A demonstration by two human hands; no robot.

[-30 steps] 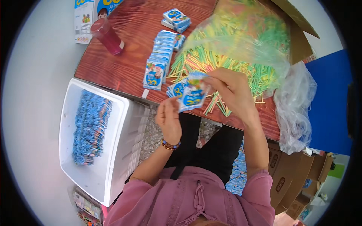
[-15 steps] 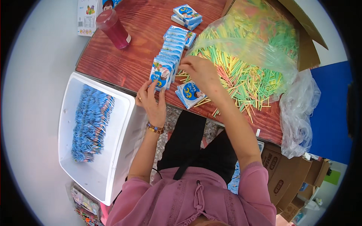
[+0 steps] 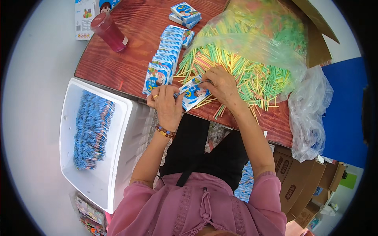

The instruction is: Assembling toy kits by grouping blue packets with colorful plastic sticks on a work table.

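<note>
Between my two hands is a small blue-and-white packet (image 3: 185, 89), tilted nearly edge-on. My left hand (image 3: 167, 107) pinches its lower left end, and the fingers of my right hand (image 3: 221, 87) close on its upper right end. Just below it, another packet with a printed cartoon figure (image 3: 193, 100) lies flat near the table's front edge. Left of my hands, a row of overlapping packets (image 3: 158, 75) runs away from me. A heap of thin yellow, green and pink sticks (image 3: 236, 74) spills from a clear plastic bag (image 3: 256, 44) beside my right hand.
A white tub (image 3: 125, 129) holding many blue packets (image 3: 92, 129) stands at the table's left. On the wooden table (image 3: 130, 65) are a red-lidded jar (image 3: 109, 32) and a small stack of packets (image 3: 185, 15). Crumpled plastic (image 3: 311, 114) hangs over the right edge, near cardboard boxes (image 3: 293, 181).
My left hand has moved right from the front packet of the row. My right hand has come away from the row's side, and both hands now grip one packet. The view has shifted slightly.
</note>
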